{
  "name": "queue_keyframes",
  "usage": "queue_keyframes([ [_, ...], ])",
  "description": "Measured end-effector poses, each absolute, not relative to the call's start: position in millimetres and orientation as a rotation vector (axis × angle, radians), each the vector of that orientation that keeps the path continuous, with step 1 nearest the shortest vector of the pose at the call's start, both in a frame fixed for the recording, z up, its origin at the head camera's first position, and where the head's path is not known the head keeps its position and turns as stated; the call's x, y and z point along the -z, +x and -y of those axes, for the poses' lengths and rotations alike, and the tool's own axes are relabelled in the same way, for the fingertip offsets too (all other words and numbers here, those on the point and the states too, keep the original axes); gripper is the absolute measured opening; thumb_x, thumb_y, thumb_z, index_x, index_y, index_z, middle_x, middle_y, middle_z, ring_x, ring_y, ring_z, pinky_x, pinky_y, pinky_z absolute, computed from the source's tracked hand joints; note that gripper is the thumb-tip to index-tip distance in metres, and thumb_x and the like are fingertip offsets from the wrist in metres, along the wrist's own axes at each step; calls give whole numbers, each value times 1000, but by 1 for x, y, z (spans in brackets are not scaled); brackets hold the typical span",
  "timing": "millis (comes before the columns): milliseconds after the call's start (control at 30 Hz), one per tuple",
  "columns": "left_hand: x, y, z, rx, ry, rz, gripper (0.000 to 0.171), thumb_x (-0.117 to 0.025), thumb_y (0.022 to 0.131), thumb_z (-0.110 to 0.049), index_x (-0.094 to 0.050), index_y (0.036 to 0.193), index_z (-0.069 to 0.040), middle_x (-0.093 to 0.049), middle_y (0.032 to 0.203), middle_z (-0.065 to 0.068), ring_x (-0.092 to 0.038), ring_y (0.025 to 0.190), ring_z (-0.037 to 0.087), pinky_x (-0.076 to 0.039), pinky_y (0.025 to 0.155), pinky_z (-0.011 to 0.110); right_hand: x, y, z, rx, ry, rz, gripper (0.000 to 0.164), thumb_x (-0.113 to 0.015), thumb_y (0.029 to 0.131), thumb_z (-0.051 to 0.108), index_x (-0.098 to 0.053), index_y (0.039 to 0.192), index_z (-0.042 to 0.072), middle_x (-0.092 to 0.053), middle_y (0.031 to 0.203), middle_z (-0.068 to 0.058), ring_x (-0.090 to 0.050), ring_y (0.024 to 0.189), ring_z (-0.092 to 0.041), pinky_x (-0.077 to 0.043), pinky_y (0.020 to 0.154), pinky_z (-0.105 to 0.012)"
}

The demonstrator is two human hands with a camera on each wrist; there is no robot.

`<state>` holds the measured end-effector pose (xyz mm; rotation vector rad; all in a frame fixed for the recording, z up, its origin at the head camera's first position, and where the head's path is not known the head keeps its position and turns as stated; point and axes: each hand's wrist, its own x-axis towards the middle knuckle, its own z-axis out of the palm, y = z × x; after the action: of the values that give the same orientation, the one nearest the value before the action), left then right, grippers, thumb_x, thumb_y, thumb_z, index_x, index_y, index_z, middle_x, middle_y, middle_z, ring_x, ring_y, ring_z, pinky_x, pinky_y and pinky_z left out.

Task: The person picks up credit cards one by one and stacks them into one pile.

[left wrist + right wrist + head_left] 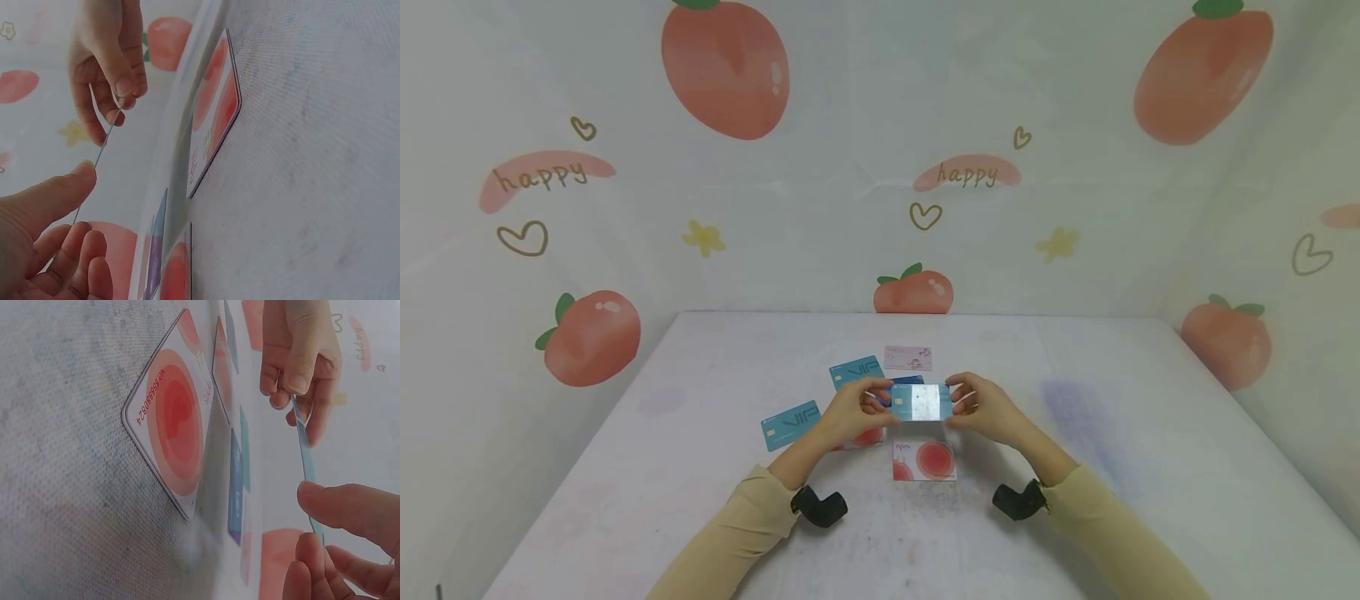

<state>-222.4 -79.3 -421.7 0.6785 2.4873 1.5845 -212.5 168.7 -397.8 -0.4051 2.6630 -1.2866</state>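
Pinching one card (917,403), two hands (855,411) (990,408), six below (924,461)

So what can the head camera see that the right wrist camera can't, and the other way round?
Only the head view shows the beige sleeves and black pieces at the wrists. Only the right wrist view shows a readable number on the nearest red-circle card. Both show the left hand and right hand pinching a blue card above the table.

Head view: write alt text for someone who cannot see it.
A person's left hand and right hand hold a blue card by opposite ends above a pale table. A red-patterned white card lies nearer the person; other cards lie beyond and to the left.
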Motion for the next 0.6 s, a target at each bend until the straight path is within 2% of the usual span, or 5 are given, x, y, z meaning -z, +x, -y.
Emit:
queue_keyframes([
  [367,419,-217,80,-1569,669,-2478,53,-76,76,-12,-55,122,4,-63,104,20,-60,83,18,-54,77,27,399,-209,-171,1263,-444,-2659,56,-77,73,8,-50,122,-2,-58,98,-13,-56,82,-16,-54,79,-34],
  [600,419,-214,81,-1544,648,-2480,51,-76,77,-15,-56,121,2,-63,103,17,-59,84,15,-52,76,21,400,-207,-172,1240,-478,-2669,55,-77,73,8,-51,121,-1,-59,98,-13,-56,82,-16,-54,78,-34],
])
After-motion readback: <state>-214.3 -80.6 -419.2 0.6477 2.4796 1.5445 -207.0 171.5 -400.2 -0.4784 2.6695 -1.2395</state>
